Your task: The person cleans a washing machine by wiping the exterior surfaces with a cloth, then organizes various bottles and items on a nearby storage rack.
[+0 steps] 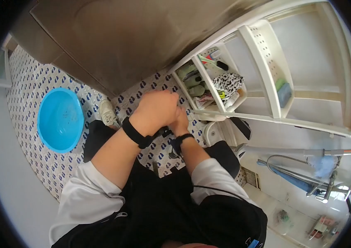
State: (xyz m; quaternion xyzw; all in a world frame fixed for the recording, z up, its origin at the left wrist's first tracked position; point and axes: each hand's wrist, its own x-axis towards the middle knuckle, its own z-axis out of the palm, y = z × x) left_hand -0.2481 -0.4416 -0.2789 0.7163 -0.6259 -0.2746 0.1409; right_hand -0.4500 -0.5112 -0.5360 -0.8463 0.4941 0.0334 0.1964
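Note:
My left hand (157, 108) is curled closed in front of my body, its knuckles toward the far side. Pressed against it is my right hand (179, 122), lower and slightly to the right, fingers bent and partly hidden behind the left. Whatever the two hands hold between them, if anything, does not show. Each wrist wears a black band; the left wristband (136, 132) and right wristband (180, 142) both carry a small dark piece. Both hands are above a patterned floor (142, 89), touching neither the basin nor the shelf.
A light blue basin (61, 120) sits on the floor at the left, near a pale shoe (107, 112). A white shelf rack (262, 62) on the right holds a spotted cloth (227, 86) and small items. A large brown panel (113, 37) fills the far side; shower pipes (303, 152) run at right.

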